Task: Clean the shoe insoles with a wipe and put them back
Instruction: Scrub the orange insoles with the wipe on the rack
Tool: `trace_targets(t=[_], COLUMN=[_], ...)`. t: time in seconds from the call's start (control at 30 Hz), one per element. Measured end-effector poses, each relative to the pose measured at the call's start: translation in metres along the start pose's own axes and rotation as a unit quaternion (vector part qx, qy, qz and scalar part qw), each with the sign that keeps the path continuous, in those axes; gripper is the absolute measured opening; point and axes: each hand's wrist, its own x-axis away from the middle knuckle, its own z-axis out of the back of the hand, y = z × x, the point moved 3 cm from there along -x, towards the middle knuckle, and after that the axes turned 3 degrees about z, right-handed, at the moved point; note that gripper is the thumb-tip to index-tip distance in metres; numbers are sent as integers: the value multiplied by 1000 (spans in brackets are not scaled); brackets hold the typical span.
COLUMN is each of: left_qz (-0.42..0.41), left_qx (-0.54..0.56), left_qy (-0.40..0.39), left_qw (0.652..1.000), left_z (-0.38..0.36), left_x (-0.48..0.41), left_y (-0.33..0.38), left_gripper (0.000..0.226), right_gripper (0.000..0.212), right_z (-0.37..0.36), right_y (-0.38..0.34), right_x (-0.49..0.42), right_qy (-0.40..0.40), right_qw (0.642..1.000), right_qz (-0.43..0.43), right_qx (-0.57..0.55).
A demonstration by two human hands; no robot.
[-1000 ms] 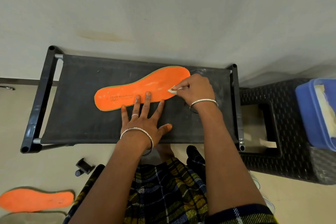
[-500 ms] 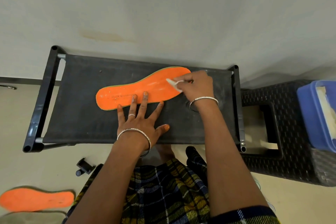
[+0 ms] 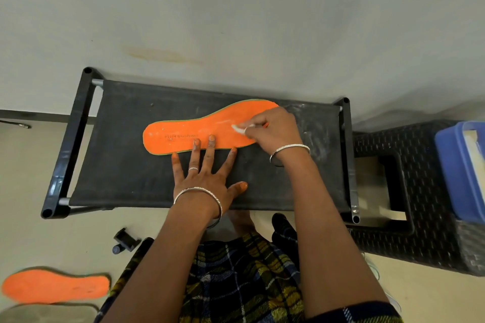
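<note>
Right grip (image 3: pixel 273 130) pinches wipe (image 3: pixel 237 128) on insole (image 3: pixel 194 130) — blue tub (image 3: pixel 451 178), pale contents.

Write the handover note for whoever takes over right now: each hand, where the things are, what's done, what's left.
Left hand: flat on the black rack, fingers spread, fingertips pressing the near edge of the orange insole.
Right hand: pinches the white wipe against that insole's broad end.
Second orange insole: on the floor, lower left.
Done: wiping of the rack insole is under way; pale smears show near the wipe.
To do: wipe its heel end, see to the floor insole (wiped or not, cannot tell), put both back. No shoe is clearly in view.
</note>
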Motion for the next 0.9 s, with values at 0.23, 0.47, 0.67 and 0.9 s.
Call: trace_targets(t=[0.23, 0.47, 0.67, 0.9], left_qz=[2, 2, 0, 12], left_qx=[8, 24, 37, 18], left_qy=[12, 16, 24, 14], left_qw=[1000, 1000, 999, 1000], left_z=[0, 3, 4, -1], left_x=[-3, -2, -5, -1], left_y=[5, 10, 19, 14], left_gripper=[74, 74, 76, 89], right_gripper=[32, 14, 31, 13], right_z=[4, -4, 7, -17], right_y=[-4, -7, -5, -8], right_x=[1, 2, 0, 2], right_qy=[55, -23, 153, -30], right_qw=[989, 997, 979, 994], right_qz=[-10, 20, 52, 25], right_qx=[140, 64, 128, 106])
